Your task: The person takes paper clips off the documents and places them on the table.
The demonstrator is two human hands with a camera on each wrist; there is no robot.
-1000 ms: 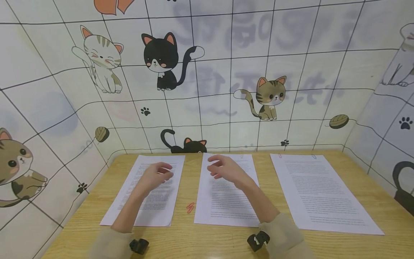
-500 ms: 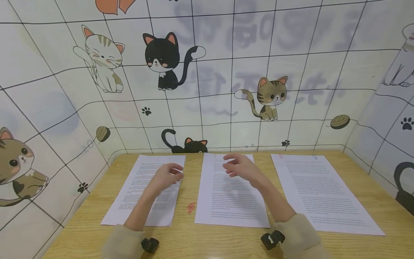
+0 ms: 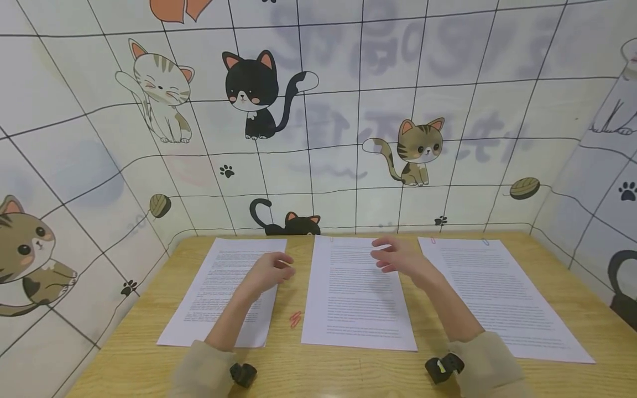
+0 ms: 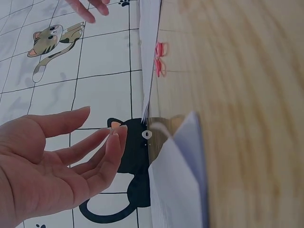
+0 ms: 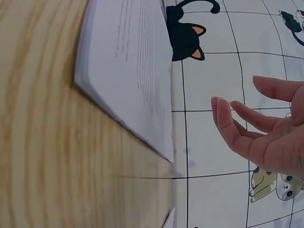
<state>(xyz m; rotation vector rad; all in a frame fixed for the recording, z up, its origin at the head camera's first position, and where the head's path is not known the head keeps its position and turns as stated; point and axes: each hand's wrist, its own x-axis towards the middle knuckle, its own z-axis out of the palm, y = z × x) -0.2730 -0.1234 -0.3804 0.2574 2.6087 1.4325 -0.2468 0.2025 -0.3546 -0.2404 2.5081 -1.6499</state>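
Note:
My left hand (image 3: pixel 270 272) hovers above the right side of the left stack of printed sheets (image 3: pixel 219 287), its fingers loosely bent. Nothing is between thumb and fingers of the left hand (image 4: pixel 71 156) in the left wrist view. Over the upper right corner of the middle stack of printed sheets (image 3: pixel 360 304) hangs my right hand (image 3: pixel 405 260). The right wrist view shows that hand (image 5: pixel 266 128) relaxed, thumb apart from the fingers, holding nothing. A few loose red paper clips (image 3: pixel 296 319) lie between these two stacks. One paper clip (image 3: pixel 332 239) sits on the middle stack's top edge.
At right lies another stack of printed sheets (image 3: pixel 502 304), partly behind the right forearm. A red paper clip (image 3: pixel 433 240) and a bluish paper clip (image 3: pixel 485 241) are on its top edge. The wooden table (image 3: pixel 348 376) ends at a cat-patterned wall covering (image 3: pixel 338 182).
Both hands have moved to the right above the sheets, still raised and holding nothing. The right hand has uncovered most of the middle stack. Stacks and loose paper clips stay in place.

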